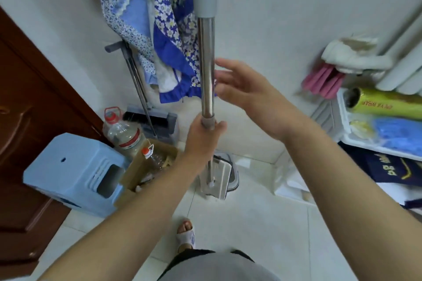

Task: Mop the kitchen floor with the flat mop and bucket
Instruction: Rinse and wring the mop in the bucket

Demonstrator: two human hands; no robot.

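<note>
The flat mop stands upright in front of me, its steel pole topped by a grey sleeve. My left hand grips the pole at a grey collar. Just right of the pole, higher up, my right hand is spread with straight fingers, their tips at the metal. The white mop head hangs folded at the pole's foot, in front of a grey and white bucket on the white tiled floor. Most of the bucket is hidden behind the mop head.
A blue plastic stool, a cardboard box with bottles and a broom with dustpan crowd the left by a brown door. Floral aprons hang on the wall. A white shelf stands right. My sandalled foot is below.
</note>
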